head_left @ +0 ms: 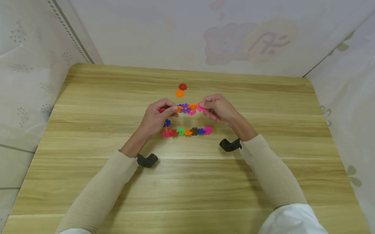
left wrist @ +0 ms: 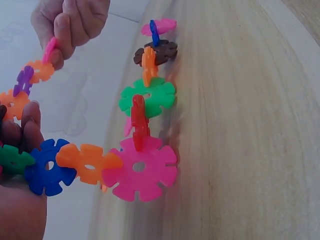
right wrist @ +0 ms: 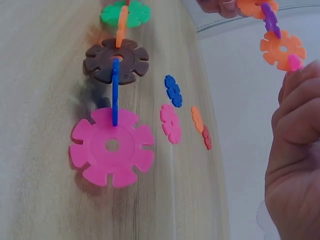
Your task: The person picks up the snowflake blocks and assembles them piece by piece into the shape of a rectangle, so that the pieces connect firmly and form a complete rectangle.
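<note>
A chain of slotted, flower-shaped plastic discs bends between both hands and the table. My left hand [head_left: 153, 117] grips its left bend, beside a green disc [left wrist: 15, 159] and a blue disc [left wrist: 50, 167]. With thumb and fingertips, my right hand [head_left: 222, 109] pinches the pink disc [head_left: 201, 107] at the raised end. Between the hands, a purple disc [head_left: 185, 108] joins orange discs. The chain's lower row, with a green disc [head_left: 181, 132] and a brown disc [head_left: 194, 131], lies nearer the body and ends in a pink disc [right wrist: 112, 147]. Fingers hide part of the left bend.
Beyond the hands, a loose red disc [head_left: 183, 87] and orange disc [head_left: 180, 93] lie on the wooden table [head_left: 185, 185]. A loose blue disc [right wrist: 173, 91] and pink disc [right wrist: 171, 123] lie under the raised chain. Black wrist mounts [head_left: 147, 160] stick inward from both sleeves.
</note>
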